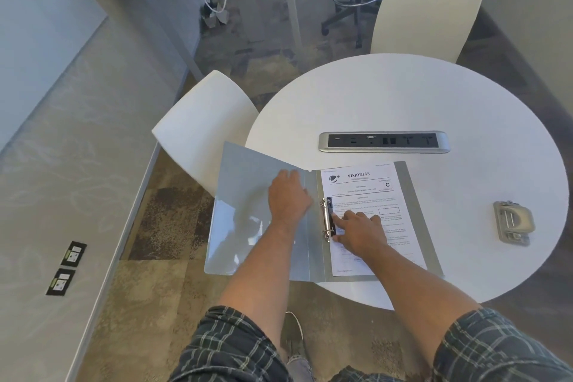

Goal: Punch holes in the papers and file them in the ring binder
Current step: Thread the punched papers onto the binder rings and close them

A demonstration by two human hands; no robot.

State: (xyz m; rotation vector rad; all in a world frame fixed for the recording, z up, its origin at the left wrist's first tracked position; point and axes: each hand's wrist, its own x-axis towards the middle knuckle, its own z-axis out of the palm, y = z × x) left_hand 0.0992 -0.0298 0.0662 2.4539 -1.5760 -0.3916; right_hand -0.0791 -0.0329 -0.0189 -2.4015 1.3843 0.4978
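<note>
Both hands work apart on the open ring binder (pixel 310 226). L hand (pixel 288 195) lies flat, fingers relaxed, on the inside of the front cover, which hangs over the worktop (pixel 434 96) edge at 9 o'clock. R hand (pixel 359 229) presses straight fingers on the papers (pixel 366 192), just beside the metal rings (pixel 327 220). Papers sit on the rings. Hole punch (pixel 513 222) rests at 3 o'clock, well apart from the binder. Power strip (pixel 384 142) lies at 12 o'clock.
</note>
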